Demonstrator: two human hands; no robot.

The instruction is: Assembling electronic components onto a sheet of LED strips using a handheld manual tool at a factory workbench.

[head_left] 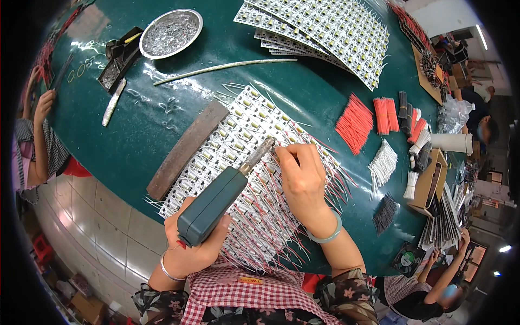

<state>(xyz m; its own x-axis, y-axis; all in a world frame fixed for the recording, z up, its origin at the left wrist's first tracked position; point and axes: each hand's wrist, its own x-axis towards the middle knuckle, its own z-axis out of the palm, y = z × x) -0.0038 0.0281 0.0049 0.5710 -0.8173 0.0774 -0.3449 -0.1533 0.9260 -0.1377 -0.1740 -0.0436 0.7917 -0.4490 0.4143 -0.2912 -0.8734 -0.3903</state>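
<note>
My left hand [190,244] grips a teal-handled soldering iron [214,203], whose metal tip [267,145] points up and right onto a white panel of small boards [238,141] with red and white wires sticking out. My right hand [302,176] rests on the panel just right of the tip, fingers pinched on a thin wire that I can barely make out. A pale green bangle is on the right wrist, a silver one on the left.
A rusty flat bar [187,149] lies along the panel's left edge. More panels [325,27] are stacked at the back. A metal dish [170,32] of solder bits stands back left. Red wire bundles [355,123], white ones [383,162] and black ones [384,214] lie right. Other people sit left and right.
</note>
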